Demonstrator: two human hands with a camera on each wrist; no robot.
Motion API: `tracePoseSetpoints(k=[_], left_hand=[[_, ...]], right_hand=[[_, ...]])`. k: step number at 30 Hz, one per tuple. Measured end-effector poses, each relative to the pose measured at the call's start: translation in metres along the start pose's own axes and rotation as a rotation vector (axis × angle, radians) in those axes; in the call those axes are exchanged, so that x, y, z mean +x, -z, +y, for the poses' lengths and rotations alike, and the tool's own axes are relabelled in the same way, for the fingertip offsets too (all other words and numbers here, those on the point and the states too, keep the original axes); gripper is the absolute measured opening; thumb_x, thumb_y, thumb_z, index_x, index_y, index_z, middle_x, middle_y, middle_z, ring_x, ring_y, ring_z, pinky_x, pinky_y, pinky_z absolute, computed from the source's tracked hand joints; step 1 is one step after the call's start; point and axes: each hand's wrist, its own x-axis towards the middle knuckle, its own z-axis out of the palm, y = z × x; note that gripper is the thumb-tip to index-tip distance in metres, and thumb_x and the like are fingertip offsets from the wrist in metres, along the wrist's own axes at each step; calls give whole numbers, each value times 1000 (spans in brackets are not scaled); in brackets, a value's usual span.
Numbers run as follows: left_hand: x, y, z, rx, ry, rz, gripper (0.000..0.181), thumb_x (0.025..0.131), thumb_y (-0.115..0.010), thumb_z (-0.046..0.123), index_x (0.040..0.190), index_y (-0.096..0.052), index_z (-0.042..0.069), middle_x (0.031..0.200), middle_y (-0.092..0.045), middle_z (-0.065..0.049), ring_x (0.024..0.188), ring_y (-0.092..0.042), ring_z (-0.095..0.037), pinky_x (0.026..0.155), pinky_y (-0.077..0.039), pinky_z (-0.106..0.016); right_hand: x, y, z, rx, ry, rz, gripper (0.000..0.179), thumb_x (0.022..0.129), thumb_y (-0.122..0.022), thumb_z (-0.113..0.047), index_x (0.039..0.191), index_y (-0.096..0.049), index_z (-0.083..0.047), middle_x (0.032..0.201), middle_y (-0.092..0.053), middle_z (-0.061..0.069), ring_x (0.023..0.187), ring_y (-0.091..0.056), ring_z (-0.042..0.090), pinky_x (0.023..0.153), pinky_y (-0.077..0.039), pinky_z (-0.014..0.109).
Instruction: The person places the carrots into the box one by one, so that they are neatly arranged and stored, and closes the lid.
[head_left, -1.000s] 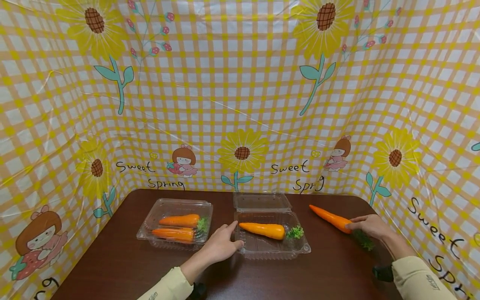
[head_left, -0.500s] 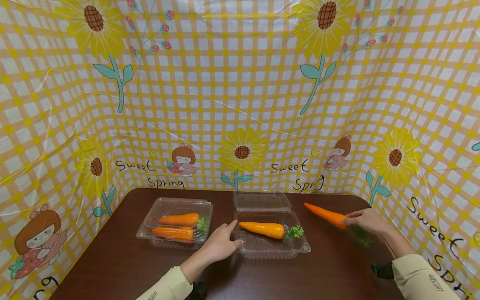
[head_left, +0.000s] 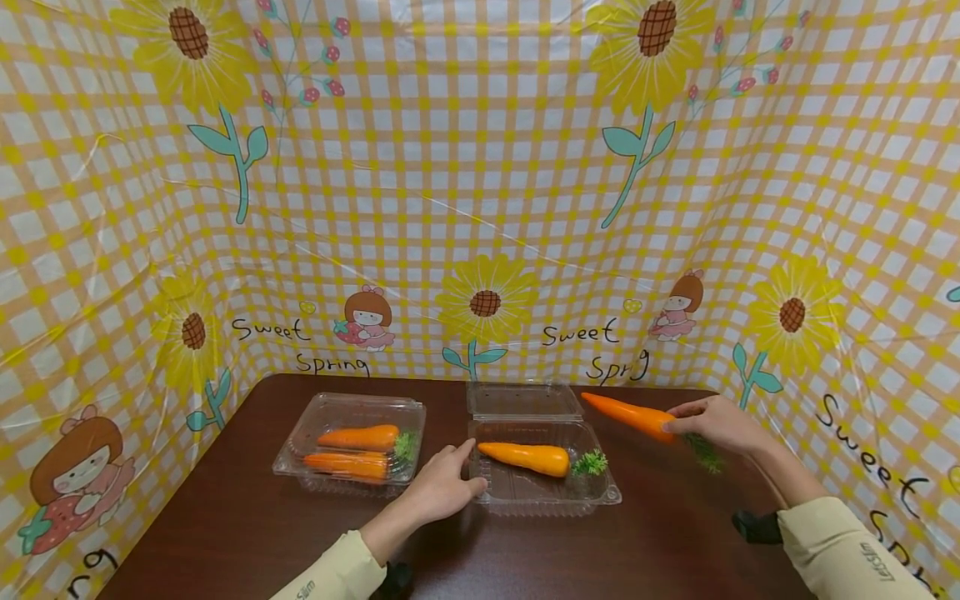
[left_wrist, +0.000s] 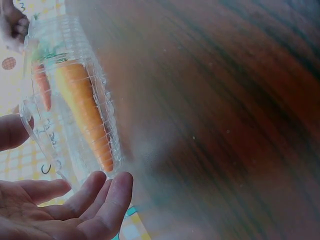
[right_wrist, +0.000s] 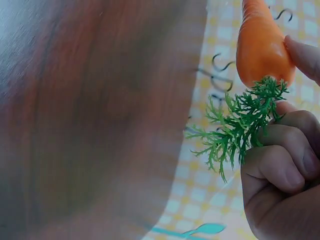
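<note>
My right hand (head_left: 720, 423) pinches an orange carrot (head_left: 630, 414) near its thick end, above the table at the right. The right wrist view shows its green leafy top (right_wrist: 242, 120) hanging beside the curled lower fingers. In the middle, a clear plastic clamshell box (head_left: 510, 492) stands with its lid (head_left: 525, 400) folded back. A yellow-orange carrot (head_left: 525, 458) lies inside it, green top to the right. Against the box's left edge rests my left hand (head_left: 442, 483), fingers loosely extended; the left wrist view has its fingertips (left_wrist: 120, 187) at the box's end.
A second clear clamshell box (head_left: 360, 408) stands at the left with its lid down. Orange carrots (head_left: 360, 438) lie inside. The dark brown table (head_left: 510, 558) ends at a checked yellow cloth (head_left: 480, 208) hanging behind and at both sides.
My right hand has lifted the carrot and carried it left and away from me; its tip is now near the open box's lid. My left hand and the boxes have stayed in place.
</note>
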Motion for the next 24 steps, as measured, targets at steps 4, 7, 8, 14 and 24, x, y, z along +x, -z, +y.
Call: tracePoseSetpoints(k=[4,7,8,14,24], left_hand=[[0,0,1,-3,11,-3,75,95,-68,34,157,-35,7,130,-56,-16,118,-56,-33,93,-47,-56],[-1,0,2,3,16,3,75,95,-68,34,157,-35,8,132,-56,-16,121,-55,-34,95,-47,-57],[-1,0,2,3,18,4,74,95,-67,34,157,-36,8,132,-57,-16,121,-55,-34,96,-47,-57],[-2,0,3,-2,12,6,74,95,-67,32,157,-35,7,133,-57,-18,123,-54,-35,97,-46,-58],[-3,1,4,-18,10,0,75,95,-67,31,157,-34,6,136,-55,-20,124,-54,-36,99,-45,-59]], right_hand=[[-1,-2,-20,33,3,-16,62,92,-71,-47,131,-66,1,119,-72,15,112,-62,33,86,-49,45],[-1,-4,-33,60,18,-24,61,91,-72,-45,130,-66,1,122,-71,16,116,-60,35,90,-49,49],[-1,-6,-37,65,24,-22,60,91,-72,-45,129,-67,1,122,-71,17,116,-60,35,91,-48,50],[-1,-15,-57,93,62,-36,56,91,-74,-40,127,-68,2,117,-73,14,107,-63,27,90,-49,47],[1,-31,-90,135,103,-92,49,89,-76,-31,124,-69,2,115,-73,13,99,-65,22,83,-51,39]])
